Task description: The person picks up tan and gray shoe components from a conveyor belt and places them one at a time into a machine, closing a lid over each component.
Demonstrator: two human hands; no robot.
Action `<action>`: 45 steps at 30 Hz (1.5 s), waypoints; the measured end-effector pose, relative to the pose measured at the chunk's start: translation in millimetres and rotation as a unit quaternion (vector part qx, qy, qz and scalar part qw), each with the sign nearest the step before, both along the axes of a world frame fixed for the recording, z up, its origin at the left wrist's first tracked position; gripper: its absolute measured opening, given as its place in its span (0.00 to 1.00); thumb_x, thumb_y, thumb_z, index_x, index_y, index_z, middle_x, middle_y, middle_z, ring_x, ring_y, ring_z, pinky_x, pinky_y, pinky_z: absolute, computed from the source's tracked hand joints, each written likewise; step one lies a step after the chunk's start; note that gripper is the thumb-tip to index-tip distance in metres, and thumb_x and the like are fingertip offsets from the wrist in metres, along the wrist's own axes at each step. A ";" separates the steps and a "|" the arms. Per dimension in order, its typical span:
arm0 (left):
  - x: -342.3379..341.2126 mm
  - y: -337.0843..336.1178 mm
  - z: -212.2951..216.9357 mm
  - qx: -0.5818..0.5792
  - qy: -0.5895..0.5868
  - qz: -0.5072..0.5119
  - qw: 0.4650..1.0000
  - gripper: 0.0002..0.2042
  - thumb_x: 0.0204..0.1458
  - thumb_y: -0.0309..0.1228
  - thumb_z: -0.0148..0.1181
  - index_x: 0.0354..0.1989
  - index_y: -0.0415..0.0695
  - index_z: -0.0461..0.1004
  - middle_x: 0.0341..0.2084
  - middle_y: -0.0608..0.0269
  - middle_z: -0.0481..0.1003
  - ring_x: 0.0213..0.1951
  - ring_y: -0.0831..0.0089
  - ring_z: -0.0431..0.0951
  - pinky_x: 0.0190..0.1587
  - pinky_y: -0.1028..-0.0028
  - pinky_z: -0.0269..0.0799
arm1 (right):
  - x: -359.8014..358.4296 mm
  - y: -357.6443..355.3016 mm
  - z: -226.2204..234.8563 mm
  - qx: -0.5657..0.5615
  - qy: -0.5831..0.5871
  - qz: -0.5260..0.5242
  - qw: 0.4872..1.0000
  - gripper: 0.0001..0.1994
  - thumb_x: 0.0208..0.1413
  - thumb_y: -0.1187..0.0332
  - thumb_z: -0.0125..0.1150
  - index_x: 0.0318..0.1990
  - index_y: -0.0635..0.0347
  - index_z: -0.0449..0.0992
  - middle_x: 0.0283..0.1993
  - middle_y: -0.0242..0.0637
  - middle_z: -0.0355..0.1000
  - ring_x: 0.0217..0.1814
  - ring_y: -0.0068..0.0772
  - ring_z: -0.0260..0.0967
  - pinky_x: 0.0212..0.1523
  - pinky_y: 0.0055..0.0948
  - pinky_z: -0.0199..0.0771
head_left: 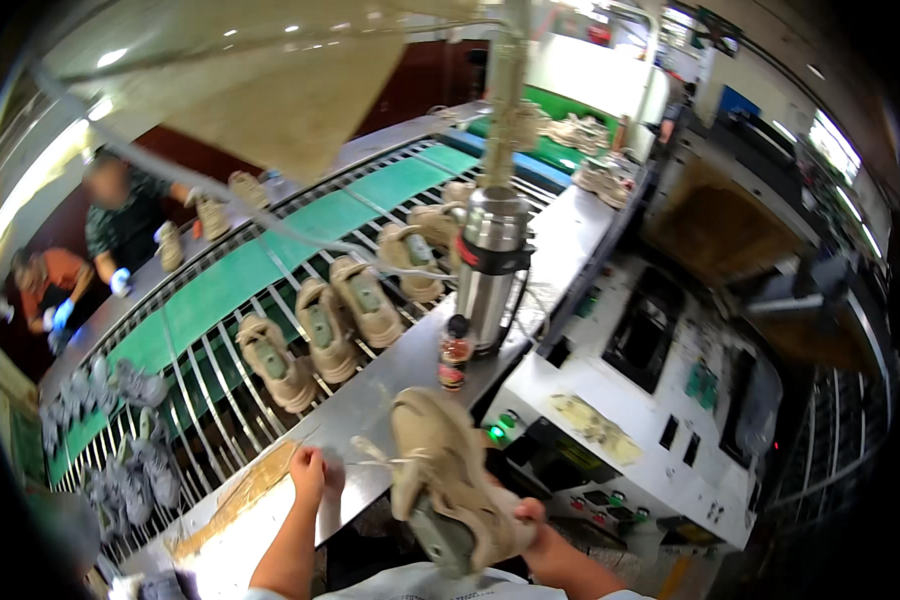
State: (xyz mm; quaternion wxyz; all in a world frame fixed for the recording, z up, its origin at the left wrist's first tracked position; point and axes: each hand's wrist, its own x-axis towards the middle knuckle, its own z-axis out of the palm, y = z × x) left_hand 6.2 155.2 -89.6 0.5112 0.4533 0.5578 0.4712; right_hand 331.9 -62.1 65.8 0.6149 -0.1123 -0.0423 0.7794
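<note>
My right hand [532, 518] grips a beige shoe [450, 455] at its right side, above the near edge of the metal table. The shoe hangs tilted, its toe up and away from me, with a grey-green insert in its opening and a loose pale lace sticking out to the left. My left hand [309, 474] is closed, to the left of the shoe and over the table edge; whatever its fingers may hold is hidden. Beyond it, several beige shoes [324, 330] with similar inserts stand in a row on the metal rollers.
A steel flask [492, 265] and a small red-labelled bottle [454, 352] stand on the table [375, 405]. A green conveyor belt [220, 285] runs behind the rollers, grey shoes [130, 475] at left. A white machine [590, 420] stands right. Two people work across the line.
</note>
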 end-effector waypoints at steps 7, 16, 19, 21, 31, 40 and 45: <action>53.2 -44.6 18.4 0.257 0.417 -0.071 0.869 0.02 0.40 0.26 0.59 0.21 0.43 0.75 0.16 0.60 0.72 0.24 0.63 0.72 0.29 0.66 0.68 | 171.2 -47.7 69.7 0.159 -0.412 -0.375 0.815 0.46 0.33 0.61 0.57 0.69 0.57 0.51 0.70 0.46 0.51 0.69 0.53 0.51 0.67 0.53 0.53; 45.6 -46.4 24.8 0.210 0.334 -0.048 0.918 0.01 0.37 0.27 0.59 0.19 0.45 0.75 0.17 0.60 0.73 0.26 0.59 0.72 0.33 0.63 0.67 | 320.1 52.8 145.9 -0.371 -0.782 -0.357 0.352 0.43 0.30 0.61 0.61 0.64 0.55 0.61 0.61 0.50 0.64 0.62 0.44 0.62 0.59 0.35 0.63; 42.5 -45.4 21.1 0.221 0.334 -0.050 0.915 0.01 0.37 0.27 0.60 0.19 0.44 0.75 0.16 0.60 0.72 0.25 0.59 0.72 0.32 0.64 0.67 | 340.6 94.7 137.1 -0.474 -0.805 -0.254 0.251 0.46 0.28 0.58 0.63 0.65 0.53 0.60 0.62 0.54 0.62 0.64 0.51 0.60 0.62 0.39 0.62; 42.5 -45.0 23.0 0.203 0.325 -0.055 0.922 0.01 0.37 0.27 0.60 0.19 0.45 0.75 0.16 0.60 0.72 0.24 0.60 0.72 0.32 0.63 0.67 | 346.2 110.3 115.1 -0.502 -0.807 -0.219 0.222 0.48 0.26 0.56 0.63 0.65 0.52 0.60 0.63 0.56 0.61 0.63 0.54 0.60 0.62 0.41 0.62; 52.4 -45.4 27.8 0.178 0.343 -0.062 0.920 0.04 0.40 0.27 0.60 0.26 0.44 0.77 0.23 0.61 0.76 0.30 0.62 0.74 0.37 0.66 0.68 | 317.9 105.2 95.0 -0.475 -0.842 -0.149 0.206 0.36 0.42 0.45 0.60 0.58 0.57 0.68 0.62 0.51 0.62 0.65 0.51 0.57 0.62 0.43 0.60; 235.2 -70.8 59.0 -0.291 -0.330 -0.297 0.847 0.31 0.62 0.49 0.36 0.66 0.37 0.52 0.66 0.53 0.54 0.66 0.61 0.54 0.65 0.62 0.49 | 283.7 -103.4 41.2 -0.320 -0.871 -0.353 0.116 0.27 0.46 0.63 0.65 0.56 0.58 0.68 0.56 0.50 0.65 0.60 0.53 0.60 0.59 0.45 0.61; 292.8 -84.6 71.2 -0.297 -0.389 -0.320 0.812 0.25 0.63 0.40 0.40 0.62 0.36 0.57 0.62 0.54 0.60 0.62 0.56 0.62 0.64 0.60 0.55 | 357.5 -215.1 54.2 -0.497 -0.796 -0.345 0.034 0.34 0.43 0.58 0.65 0.60 0.57 0.64 0.55 0.51 0.66 0.58 0.57 0.61 0.57 0.48 0.62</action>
